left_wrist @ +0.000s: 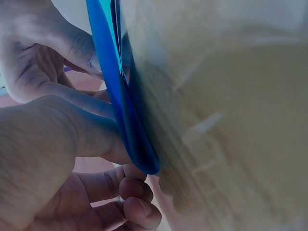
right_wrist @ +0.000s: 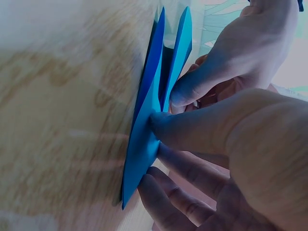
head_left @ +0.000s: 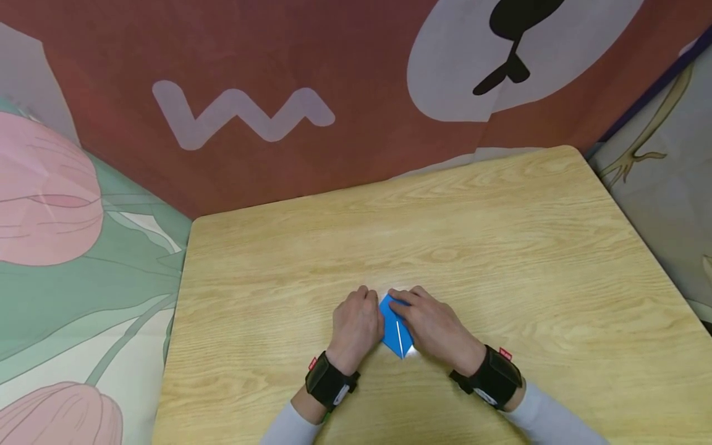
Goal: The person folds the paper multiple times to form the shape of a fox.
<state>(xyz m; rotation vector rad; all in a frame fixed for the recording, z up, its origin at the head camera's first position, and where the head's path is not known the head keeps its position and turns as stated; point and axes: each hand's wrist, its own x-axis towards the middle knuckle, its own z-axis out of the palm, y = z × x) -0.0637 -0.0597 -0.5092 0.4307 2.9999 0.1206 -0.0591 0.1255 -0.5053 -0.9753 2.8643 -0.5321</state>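
A blue sheet of paper (head_left: pixel 392 337), folded into a narrow kite shape, lies on the wooden table between both hands, with a pale line down its middle. My left hand (head_left: pixel 358 321) is at its left side, fingers curled, the thumb against the paper's edge. From the right, my right hand (head_left: pixel 436 321) rests on the paper, its thumb and fingers fairly straight. In the right wrist view, the right thumb (right_wrist: pixel 192 127) presses on the folded paper (right_wrist: pixel 142 149), whose flaps stand slightly apart at the far end. Part of the upper paper is hidden under the right fingers.
The light wooden table (head_left: pixel 445 235) meets a reddish-brown cloth backdrop (head_left: pixel 278 179) at its far edge. A floral cloth (head_left: pixel 111 296) hangs along the left. Both wrists wear black straps (head_left: pixel 332 380).
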